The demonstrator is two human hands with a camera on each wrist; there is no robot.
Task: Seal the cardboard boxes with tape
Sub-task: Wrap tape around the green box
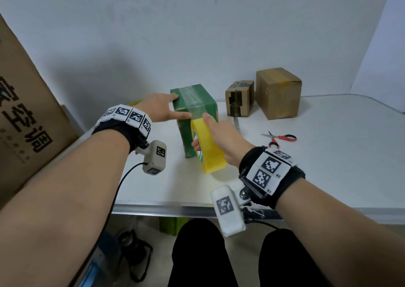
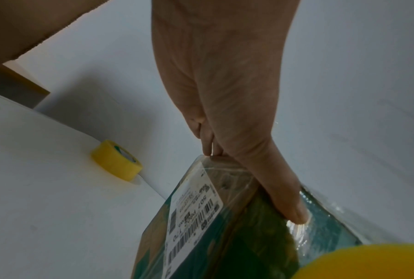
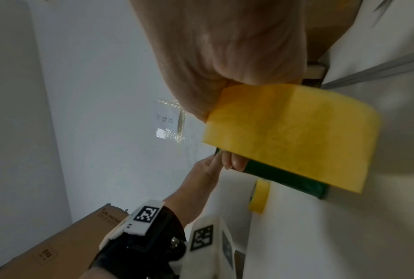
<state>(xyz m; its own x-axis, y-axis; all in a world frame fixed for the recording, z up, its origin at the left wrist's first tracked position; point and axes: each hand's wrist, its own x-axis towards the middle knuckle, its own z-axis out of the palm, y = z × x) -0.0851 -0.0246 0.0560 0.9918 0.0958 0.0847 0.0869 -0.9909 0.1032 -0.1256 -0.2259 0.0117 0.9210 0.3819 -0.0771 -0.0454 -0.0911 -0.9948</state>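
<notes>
Two hands at work on one green cardboard box (image 1: pixel 192 109), which stands upright on the white table (image 1: pixel 328 166). Left hand (image 1: pixel 161 107): fingers straight, laid along the box's top left edge, thumb pressing clear tape (image 1: pixel 194 99) at the near top corner. Right hand (image 1: pixel 215 136): curled round a yellow tape roll (image 1: pixel 210 153), held against the box's near face just below the left thumb. Second yellow tape roll (image 2: pixel 117 160): on the table, left of the left hand. Red-handled scissors (image 1: pixel 281 138): right of the right hand. Two brown cardboard boxes (image 1: pixel 278 92), the small one (image 1: pixel 240 98) black-taped: beyond the scissors, by the wall.
</notes>
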